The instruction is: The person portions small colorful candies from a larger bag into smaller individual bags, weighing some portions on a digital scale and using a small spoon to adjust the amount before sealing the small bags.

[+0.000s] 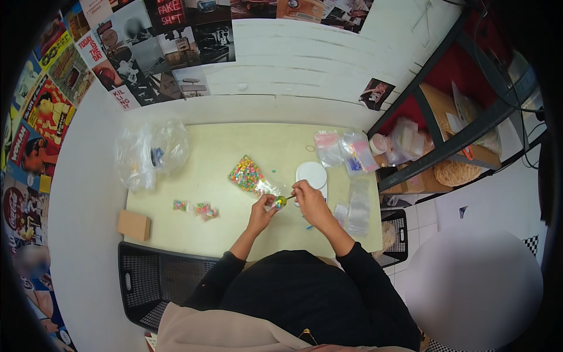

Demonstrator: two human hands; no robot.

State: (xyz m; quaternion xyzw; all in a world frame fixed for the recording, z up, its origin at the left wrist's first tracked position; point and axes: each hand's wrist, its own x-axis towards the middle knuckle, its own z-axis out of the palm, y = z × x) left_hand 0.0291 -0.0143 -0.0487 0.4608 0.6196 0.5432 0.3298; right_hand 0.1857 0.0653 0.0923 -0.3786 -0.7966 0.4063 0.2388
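Observation:
My right hand [311,202] is closed on the thin handle of a small spoon [281,201]. The spoon's greenish-gold bowl is at the mouth of a small clear plastic bag, mostly hidden by my fingers. My left hand [262,215] pinches that small bag. Just beyond my hands lies a larger clear bag of colourful beads or small pieces [247,175], its clear end pointing toward me. Two small filled bags, one packet [180,205] and another packet [206,211], rest on the table to the left. A white round-topped scale [311,175] stands beyond my right hand.
Clear plastic bags [152,154] are heaped at the far left, above a brown box [134,225]. Packs of bags [358,154] and flat clear bags [358,208] lie along the right. A black crate [141,278] stands below the left edge; a shelf [446,138] rises on the right.

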